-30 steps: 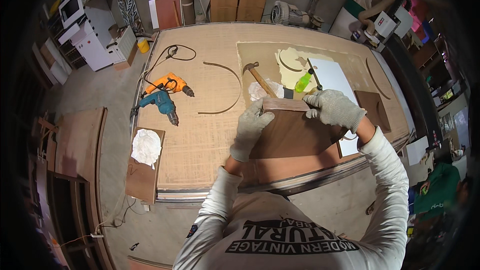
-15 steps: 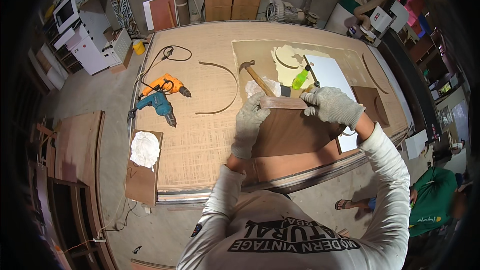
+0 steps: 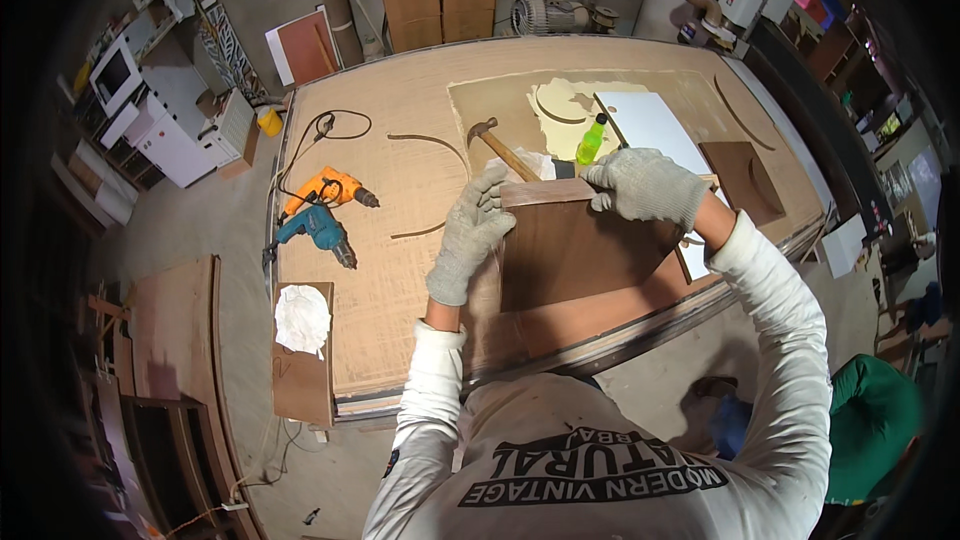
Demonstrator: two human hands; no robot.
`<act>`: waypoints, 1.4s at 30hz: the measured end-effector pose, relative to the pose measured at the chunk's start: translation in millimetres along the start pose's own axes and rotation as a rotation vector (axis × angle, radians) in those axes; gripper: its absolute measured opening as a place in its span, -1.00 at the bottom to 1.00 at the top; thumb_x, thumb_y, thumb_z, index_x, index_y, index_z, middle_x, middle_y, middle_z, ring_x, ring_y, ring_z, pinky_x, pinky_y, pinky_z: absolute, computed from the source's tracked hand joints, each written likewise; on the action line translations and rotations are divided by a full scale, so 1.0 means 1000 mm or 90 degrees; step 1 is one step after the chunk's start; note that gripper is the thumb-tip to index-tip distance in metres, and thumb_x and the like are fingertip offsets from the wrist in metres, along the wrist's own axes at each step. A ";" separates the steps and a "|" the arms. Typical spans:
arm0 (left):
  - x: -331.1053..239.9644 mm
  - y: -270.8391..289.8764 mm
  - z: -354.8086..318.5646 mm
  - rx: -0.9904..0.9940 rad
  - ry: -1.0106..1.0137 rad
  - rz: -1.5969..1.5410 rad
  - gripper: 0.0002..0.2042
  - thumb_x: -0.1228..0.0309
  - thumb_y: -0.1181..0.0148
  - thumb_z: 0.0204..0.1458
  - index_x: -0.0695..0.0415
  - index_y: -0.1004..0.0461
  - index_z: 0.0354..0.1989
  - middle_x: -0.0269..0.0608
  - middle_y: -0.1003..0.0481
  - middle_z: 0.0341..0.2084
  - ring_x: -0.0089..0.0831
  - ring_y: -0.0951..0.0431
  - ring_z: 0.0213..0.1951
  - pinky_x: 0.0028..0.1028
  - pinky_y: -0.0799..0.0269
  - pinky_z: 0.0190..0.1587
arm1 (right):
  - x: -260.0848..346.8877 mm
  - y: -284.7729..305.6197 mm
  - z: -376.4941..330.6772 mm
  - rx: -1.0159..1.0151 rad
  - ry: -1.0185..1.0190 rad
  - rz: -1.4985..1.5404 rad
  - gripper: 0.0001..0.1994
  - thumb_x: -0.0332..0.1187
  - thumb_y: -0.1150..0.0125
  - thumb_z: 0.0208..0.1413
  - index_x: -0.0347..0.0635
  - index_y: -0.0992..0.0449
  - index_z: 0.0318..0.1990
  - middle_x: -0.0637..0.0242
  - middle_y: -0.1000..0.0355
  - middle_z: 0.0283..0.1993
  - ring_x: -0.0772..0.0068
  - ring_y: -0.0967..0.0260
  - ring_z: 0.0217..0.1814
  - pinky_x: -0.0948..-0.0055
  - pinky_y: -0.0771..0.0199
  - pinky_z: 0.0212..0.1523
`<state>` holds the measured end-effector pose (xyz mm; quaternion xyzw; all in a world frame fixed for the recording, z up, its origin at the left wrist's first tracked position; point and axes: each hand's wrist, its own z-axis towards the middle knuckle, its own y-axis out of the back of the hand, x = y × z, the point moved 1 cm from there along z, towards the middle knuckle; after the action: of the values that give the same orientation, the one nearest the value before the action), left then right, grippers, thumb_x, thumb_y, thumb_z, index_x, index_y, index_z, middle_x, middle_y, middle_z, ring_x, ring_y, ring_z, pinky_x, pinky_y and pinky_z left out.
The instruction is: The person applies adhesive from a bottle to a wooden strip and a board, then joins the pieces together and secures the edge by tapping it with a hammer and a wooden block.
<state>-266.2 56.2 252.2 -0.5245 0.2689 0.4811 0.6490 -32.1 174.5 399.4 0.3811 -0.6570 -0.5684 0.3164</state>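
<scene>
both gloved hands on a dark wood panel

the brown wood panel [image 3: 575, 245] lies at the near edge of the desk [image 3: 420, 120], just ahead of the person. the left hand [image 3: 472, 232], gloved, has its fingers clenched on the panel's left edge near the top corner. the right hand [image 3: 645, 185], also gloved, grips the top edge at the right. at 12 o'clock from the panel sits a hammer [image 3: 498, 145], with a green bottle [image 3: 590, 140] beyond. at 9 o'clock lie an orange drill [image 3: 330, 188] and a blue drill [image 3: 315, 232].
</scene>
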 end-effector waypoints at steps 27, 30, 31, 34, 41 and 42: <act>-0.021 -0.011 0.013 0.033 -0.121 0.494 -0.82 0.59 -0.37 0.12 0.25 -0.66 -0.10 -0.15 -0.62 -0.02 -0.45 -0.63 -0.07 -0.44 -0.58 0.02 | -0.004 -0.007 -0.015 -0.086 0.012 0.029 -0.72 -0.18 -0.30 0.10 -0.14 -0.64 -0.13 0.04 -0.61 -0.24 -0.11 -0.58 -0.15 -0.04 -0.55 -0.15; -0.020 -0.014 0.008 0.029 -0.189 0.526 -0.84 0.57 -0.37 0.14 0.23 -0.66 -0.10 -0.13 -0.63 -0.05 -0.42 -0.64 -0.07 -0.42 -0.58 0.02 | -0.005 -0.003 -0.016 -0.073 0.018 0.071 -0.69 -0.19 -0.24 0.10 -0.22 -0.64 -0.12 -0.10 -0.61 -0.19 -0.15 -0.60 -0.10 -0.03 -0.56 -0.05; -0.017 -0.010 0.007 0.028 -0.196 0.530 -0.84 0.55 -0.37 0.15 0.22 -0.66 -0.09 -0.11 -0.64 -0.05 -0.38 -0.64 -0.06 -0.40 -0.59 0.03 | -0.004 -0.001 -0.015 -0.058 0.012 0.077 -0.69 -0.20 -0.25 0.09 -0.23 -0.64 -0.13 -0.10 -0.61 -0.20 -0.16 -0.60 -0.10 -0.03 -0.56 -0.06; -0.012 -0.010 0.005 0.021 -0.205 0.528 -0.83 0.54 -0.37 0.16 0.22 -0.65 -0.09 -0.08 -0.64 -0.06 -0.33 -0.65 -0.04 -0.38 -0.59 0.05 | -0.006 0.004 -0.015 -0.032 0.002 0.088 -0.68 -0.20 -0.25 0.07 -0.27 -0.63 -0.15 -0.11 -0.61 -0.20 -0.17 -0.60 -0.11 -0.02 -0.56 -0.06; -0.005 -0.005 0.008 0.027 -0.250 0.526 -0.83 0.59 -0.37 0.15 0.21 -0.65 -0.09 -0.07 -0.65 -0.08 -0.32 -0.67 -0.06 -0.39 -0.61 0.02 | -0.004 0.003 -0.016 -0.043 0.001 0.060 -0.68 -0.23 -0.25 0.04 -0.27 -0.64 -0.15 -0.11 -0.61 -0.21 -0.16 -0.61 -0.12 -0.02 -0.58 -0.08; -0.004 -0.004 0.008 0.024 -0.242 0.526 -0.82 0.60 -0.37 0.14 0.21 -0.65 -0.09 -0.07 -0.65 -0.08 -0.33 -0.67 -0.07 -0.39 -0.61 0.01 | -0.003 0.001 -0.016 -0.050 -0.004 0.052 -0.68 -0.23 -0.25 0.04 -0.27 -0.65 -0.15 -0.10 -0.61 -0.22 -0.16 -0.61 -0.12 -0.02 -0.59 -0.08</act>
<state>-265.7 62.7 260.0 -0.2635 0.3405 0.7823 0.4501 -17.0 168.8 403.2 0.3398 -0.6501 -0.5815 0.3518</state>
